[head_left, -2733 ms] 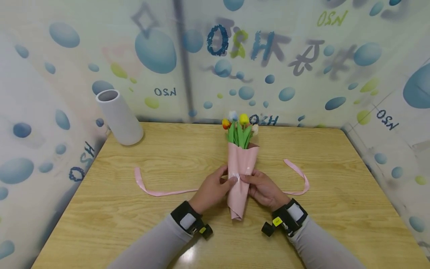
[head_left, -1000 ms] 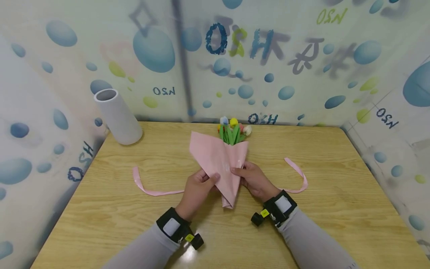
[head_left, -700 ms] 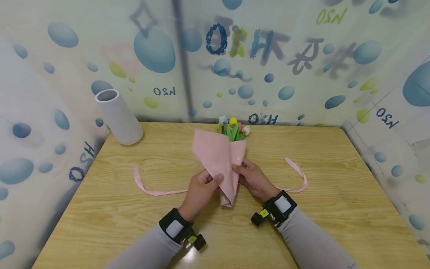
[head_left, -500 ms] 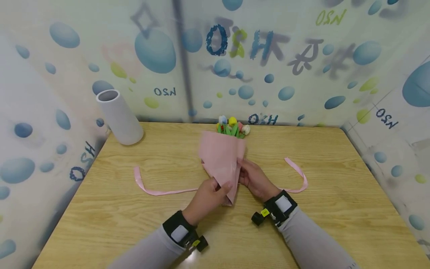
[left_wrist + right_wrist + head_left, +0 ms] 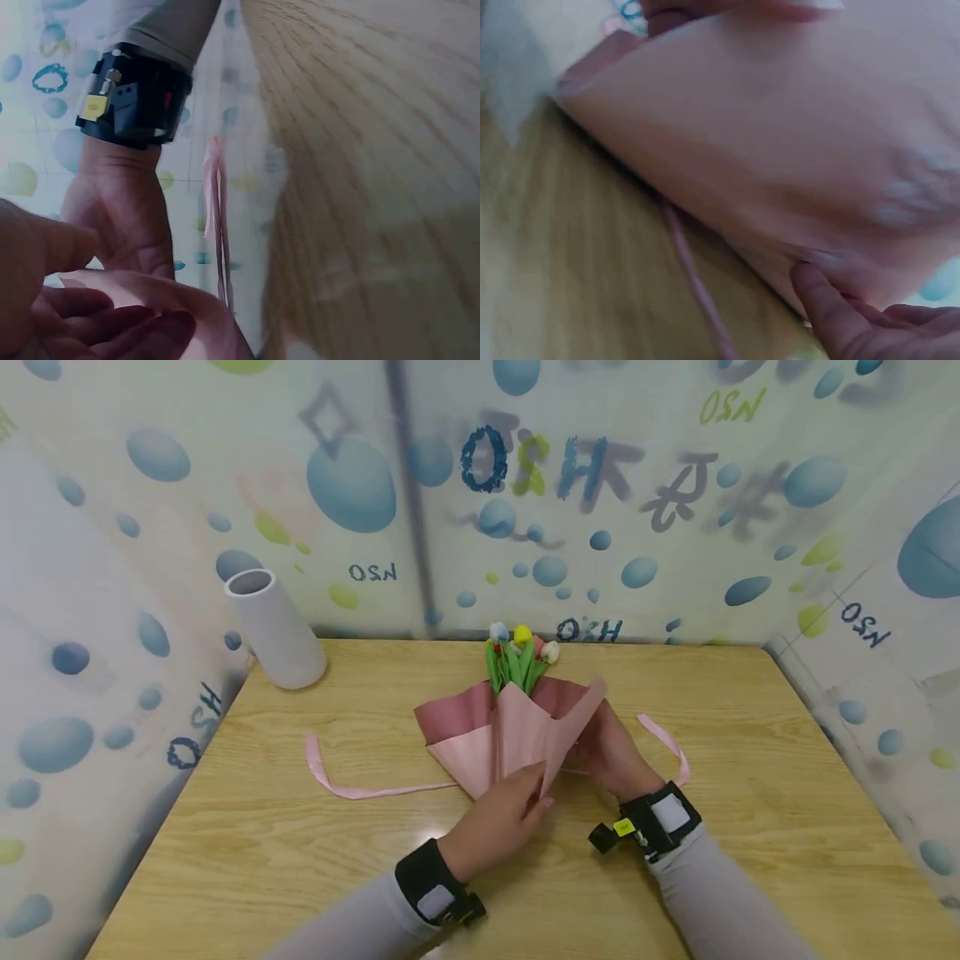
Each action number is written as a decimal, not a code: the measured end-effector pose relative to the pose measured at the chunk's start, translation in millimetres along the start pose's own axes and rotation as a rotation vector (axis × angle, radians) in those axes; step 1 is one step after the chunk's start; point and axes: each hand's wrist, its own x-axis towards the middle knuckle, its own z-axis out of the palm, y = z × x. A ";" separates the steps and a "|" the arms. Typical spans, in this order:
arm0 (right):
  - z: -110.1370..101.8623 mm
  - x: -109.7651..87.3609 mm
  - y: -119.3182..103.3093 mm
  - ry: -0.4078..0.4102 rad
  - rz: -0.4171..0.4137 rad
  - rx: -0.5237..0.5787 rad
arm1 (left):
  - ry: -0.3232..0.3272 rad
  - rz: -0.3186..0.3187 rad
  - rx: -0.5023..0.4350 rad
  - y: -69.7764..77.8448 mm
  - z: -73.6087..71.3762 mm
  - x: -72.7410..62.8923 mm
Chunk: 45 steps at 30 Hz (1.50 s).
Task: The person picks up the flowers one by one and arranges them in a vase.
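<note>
A bunch of artificial tulips (image 5: 516, 662), with blue, yellow, pink and white heads and green leaves, lies in pink wrapping paper (image 5: 519, 727) at mid-table. The paper flares at both sides, showing its darker pink inner face. My left hand (image 5: 493, 827) grips the narrow lower part of the paper, thumb on the near side. My right hand (image 5: 617, 756) holds the raised right flap from behind, its fingers mostly hidden in the head view. In the right wrist view a fingertip (image 5: 815, 289) meets a fold in the paper. The stem ends are out of sight.
A pink ribbon (image 5: 367, 792) runs beneath the paper, its left end curling up and its right end (image 5: 663, 735) beyond my right wrist. A white vase (image 5: 277, 631) stands at the back left of the wooden table (image 5: 262, 852). A patterned backdrop (image 5: 637, 460) rises behind.
The paper's broad left part, lately folded across the front, now spreads out on both sides. My right hand has shifted right with a flap lifted; my left hand has moved lower and right.
</note>
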 end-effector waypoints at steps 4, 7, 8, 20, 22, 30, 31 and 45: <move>-12.8 -14.9 -18.9 0.036 -0.018 -0.083 | -0.091 0.008 0.117 1.0 4.3 0.7; -18.3 -28.9 -36.7 0.056 -0.025 -0.153 | -0.154 0.031 0.188 -0.4 8.0 1.9; -19.7 -33.2 -43.0 0.054 -0.035 -0.172 | -0.169 0.043 0.215 -0.8 9.1 2.0; -5.9 -84.4 -81.0 0.142 -0.213 -0.902 | -0.225 0.166 0.374 -1.3 16.3 1.4; 4.2 -87.2 -75.7 0.111 -0.213 -1.094 | -0.237 0.179 0.410 -0.7 17.0 2.2; 9.2 -64.9 -22.6 -0.153 -0.253 -1.476 | -0.235 0.247 0.553 4.0 22.0 9.4; 6.1 -61.4 -16.6 -0.179 -0.248 -1.500 | -0.234 0.250 0.555 4.4 22.4 10.1; -7.0 -47.8 -0.1 -0.257 -0.196 -1.610 | -0.122 0.087 0.433 -7.7 5.5 13.9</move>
